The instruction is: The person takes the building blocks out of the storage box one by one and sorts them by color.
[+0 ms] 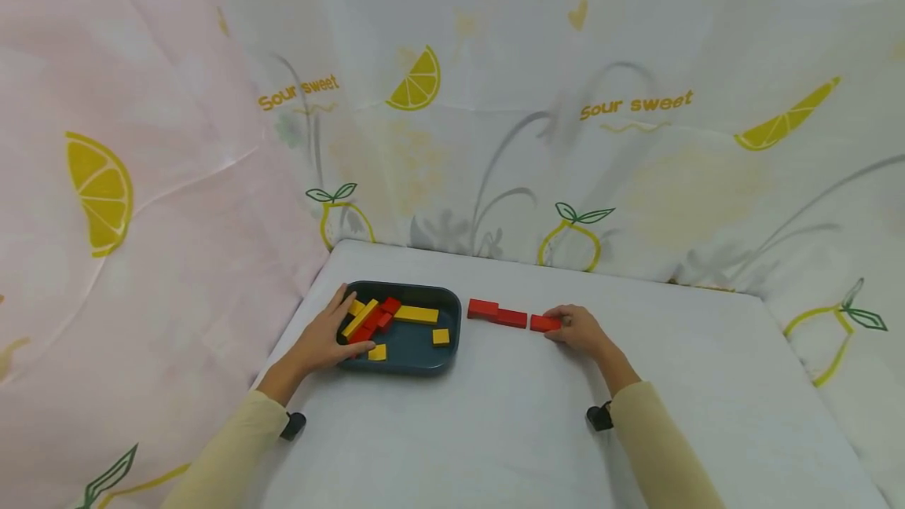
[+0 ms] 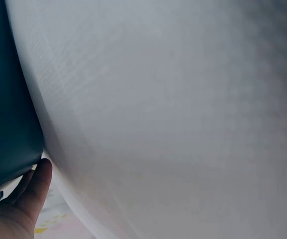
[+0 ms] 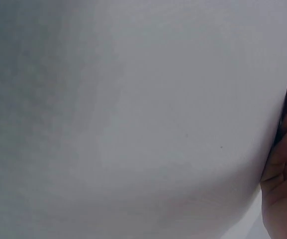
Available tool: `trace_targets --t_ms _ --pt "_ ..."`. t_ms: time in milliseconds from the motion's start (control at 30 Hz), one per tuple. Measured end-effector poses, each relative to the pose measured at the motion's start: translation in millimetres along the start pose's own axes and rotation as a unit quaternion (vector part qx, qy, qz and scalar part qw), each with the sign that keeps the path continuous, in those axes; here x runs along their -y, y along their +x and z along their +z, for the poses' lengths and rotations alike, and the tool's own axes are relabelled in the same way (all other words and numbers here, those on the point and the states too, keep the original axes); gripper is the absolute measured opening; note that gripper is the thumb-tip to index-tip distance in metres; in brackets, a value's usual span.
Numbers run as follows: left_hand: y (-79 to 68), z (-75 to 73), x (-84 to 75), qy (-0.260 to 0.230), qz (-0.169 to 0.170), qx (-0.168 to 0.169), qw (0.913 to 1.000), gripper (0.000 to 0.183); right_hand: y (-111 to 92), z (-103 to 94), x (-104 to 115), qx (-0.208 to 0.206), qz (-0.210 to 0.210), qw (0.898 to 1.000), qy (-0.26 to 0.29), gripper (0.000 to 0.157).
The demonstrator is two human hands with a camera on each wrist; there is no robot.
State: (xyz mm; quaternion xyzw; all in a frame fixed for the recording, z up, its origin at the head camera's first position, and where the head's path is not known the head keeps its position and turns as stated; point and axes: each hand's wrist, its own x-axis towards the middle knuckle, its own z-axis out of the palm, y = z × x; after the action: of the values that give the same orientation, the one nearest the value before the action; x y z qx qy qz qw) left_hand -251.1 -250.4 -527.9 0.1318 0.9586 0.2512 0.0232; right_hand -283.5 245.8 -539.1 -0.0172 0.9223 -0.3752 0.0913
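In the head view my left hand [image 1: 321, 342] holds the left end of a dark blue tray [image 1: 413, 368], thumb reaching across its front corner. The left wrist view shows fingers [image 2: 36, 186] against the tray's outer wall [image 2: 14, 119]. Over to the right, my right hand [image 1: 581, 331] pinches the right end of a red block [image 1: 543, 324] low at the tabletop. Left of it, past a small gap, a second red block [image 1: 511, 318] meets a third red block [image 1: 483, 308], forming a slightly stepped row. Part of the right hand [image 3: 285, 189] shows at the right wrist view's edge.
Inside the tray lie a long yellow block [image 1: 415, 314], a small yellow block [image 1: 441, 337], another yellow block [image 1: 378, 352] and a pile of red and yellow blocks [image 1: 371, 320]. A white cloth covers the table [image 1: 459, 430]. Behind hangs a lemon-print curtain [image 1: 467, 148].
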Motion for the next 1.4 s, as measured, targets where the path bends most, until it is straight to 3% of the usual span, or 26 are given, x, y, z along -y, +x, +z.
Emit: trace_targets --t_ms 1400 --pt "2.0 -1.6 -2.0 -0.010 0.005 0.004 0.9999 0.110 2.9 9.3 3.5 -0.007 -0.023 1.000 -0.010 0.035"
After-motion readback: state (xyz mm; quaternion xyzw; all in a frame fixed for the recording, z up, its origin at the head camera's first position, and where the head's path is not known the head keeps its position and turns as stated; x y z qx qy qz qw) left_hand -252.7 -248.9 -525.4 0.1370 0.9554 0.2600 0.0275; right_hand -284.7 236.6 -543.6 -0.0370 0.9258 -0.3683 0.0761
